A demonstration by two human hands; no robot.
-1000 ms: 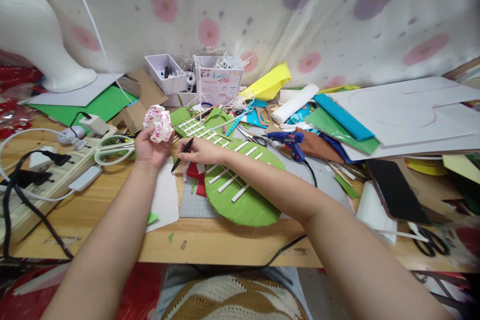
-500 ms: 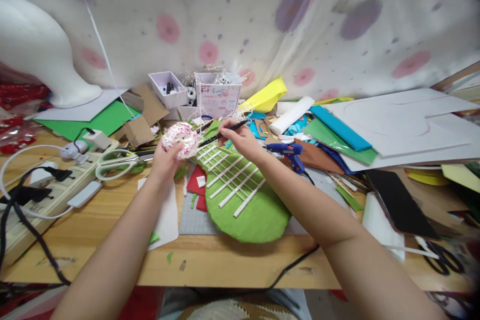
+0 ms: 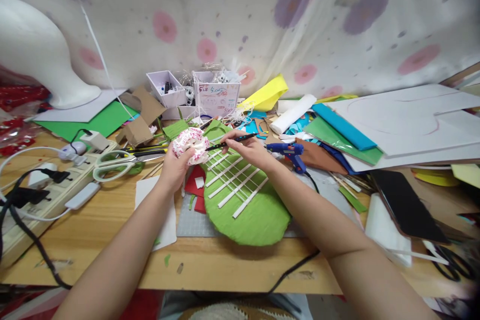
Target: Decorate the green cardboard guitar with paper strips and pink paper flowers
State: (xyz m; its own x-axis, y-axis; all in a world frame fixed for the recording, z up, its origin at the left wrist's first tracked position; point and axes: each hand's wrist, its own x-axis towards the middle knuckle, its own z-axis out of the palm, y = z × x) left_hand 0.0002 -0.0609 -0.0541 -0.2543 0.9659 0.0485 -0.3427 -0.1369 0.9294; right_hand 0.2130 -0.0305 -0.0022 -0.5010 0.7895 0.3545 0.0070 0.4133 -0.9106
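Note:
My left hand (image 3: 176,166) is closed round a crumpled white paper flower (image 3: 190,144) with pink-red markings. In my right hand (image 3: 247,149) is a slim black pen (image 3: 240,139), gripped in a pinch, its tip at the right side of the flower. Below both hands lies a green, rounded, guitar-like panel (image 3: 255,225) with white strips (image 3: 240,187) laid across it in a grid. Part of the panel is hidden under my right hand and forearm. Pieces of red paper (image 3: 194,182) sit beside it on a grey cutting mat (image 3: 191,222).
White-handled scissors (image 3: 116,164) and a power strip (image 3: 82,172) are on the left. A blue glue gun (image 3: 288,152) lies right of my right hand, its cord running frontward. A phone (image 3: 408,205) and black-handled scissors (image 3: 452,262) are at the right. Boxes (image 3: 215,97) stand behind.
My left hand has brought the flower rightward, over the panel's upper end. My right hand has moved right and turned the pen so its tip meets the flower.

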